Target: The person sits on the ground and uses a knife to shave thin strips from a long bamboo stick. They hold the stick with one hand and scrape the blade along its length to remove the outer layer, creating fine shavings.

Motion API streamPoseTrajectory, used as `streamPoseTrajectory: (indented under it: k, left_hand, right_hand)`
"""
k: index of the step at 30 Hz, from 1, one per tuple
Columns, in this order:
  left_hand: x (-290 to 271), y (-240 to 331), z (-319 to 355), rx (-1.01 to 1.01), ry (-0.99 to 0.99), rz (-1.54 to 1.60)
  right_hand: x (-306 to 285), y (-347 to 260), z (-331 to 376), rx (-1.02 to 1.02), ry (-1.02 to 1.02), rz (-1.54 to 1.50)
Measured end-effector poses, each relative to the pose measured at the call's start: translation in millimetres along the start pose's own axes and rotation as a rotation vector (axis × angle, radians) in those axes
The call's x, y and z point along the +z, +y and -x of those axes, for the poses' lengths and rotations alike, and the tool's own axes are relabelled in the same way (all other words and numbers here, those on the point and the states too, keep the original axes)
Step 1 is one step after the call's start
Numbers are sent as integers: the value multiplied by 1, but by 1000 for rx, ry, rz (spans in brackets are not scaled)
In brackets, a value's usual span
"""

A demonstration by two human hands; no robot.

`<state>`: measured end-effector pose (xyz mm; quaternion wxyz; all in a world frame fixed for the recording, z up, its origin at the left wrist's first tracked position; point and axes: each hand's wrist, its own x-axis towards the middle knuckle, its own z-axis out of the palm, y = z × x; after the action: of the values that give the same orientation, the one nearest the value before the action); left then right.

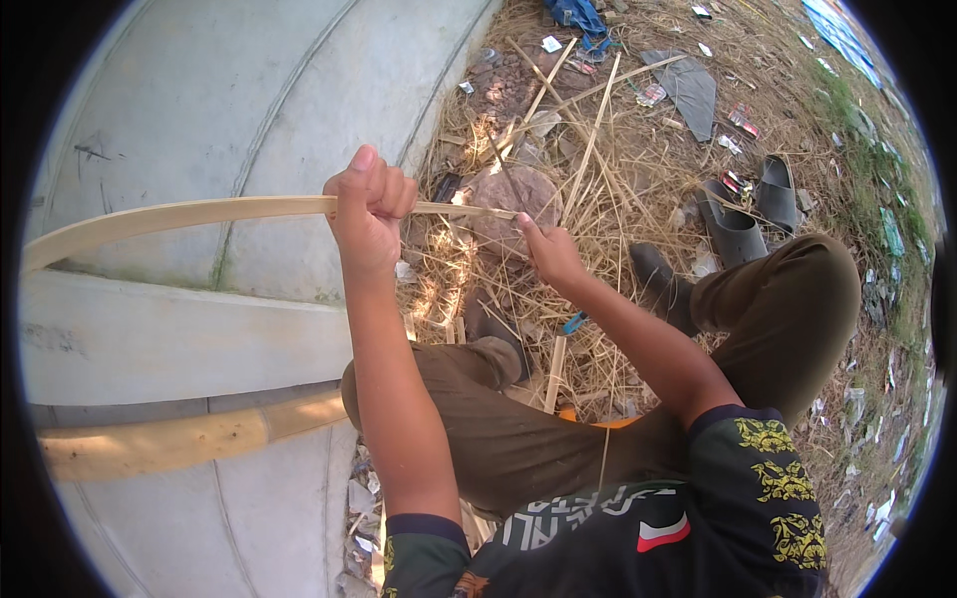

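Note:
My left hand [371,211] is closed in a fist round a long, pale bamboo strip [219,209]. The strip bends away to the left, and its thin end reaches my right hand [550,256]. Those right fingers are wrapped round a knife [504,171] with a narrow dark blade pointing away from me. A blue piece [575,322], in line with the blade, shows below the hand and looks like its handle end. Blade and strip meet at the right thumb, where the exact contact is too small to tell. Beneath them sits a round stone or block [513,211].
Bamboo slivers and shavings [608,179] litter the ground between my boots [658,284]. To the left are grey concrete slabs [179,130] and a thick bamboo pole [159,444]. Grey clogs [735,229] lie at the right, near a grey scrap [688,95] and scattered litter.

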<state>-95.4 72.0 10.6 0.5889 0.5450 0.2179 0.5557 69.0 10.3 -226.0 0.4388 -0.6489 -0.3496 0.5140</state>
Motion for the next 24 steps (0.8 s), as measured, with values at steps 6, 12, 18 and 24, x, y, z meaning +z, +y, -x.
streamPoseTrajectory:
  k: [6, 12, 18, 24]
  left_hand:
    - [4, 1, -1, -7, -41, -13]
    - [-5, 0, 0, -15, 19, -2]
    - [-2, -1, -2, -36, -4, -115]
    - [2, 4, -4, -19, -15, -129]
  right_hand:
    - [18, 0, 14, -192, 55, -318]
    - [1, -22, 10, -17, -147, 140]
    - [14, -52, 34, -432, 92, -470]
    - [12, 13, 4, 91, -90, 192]
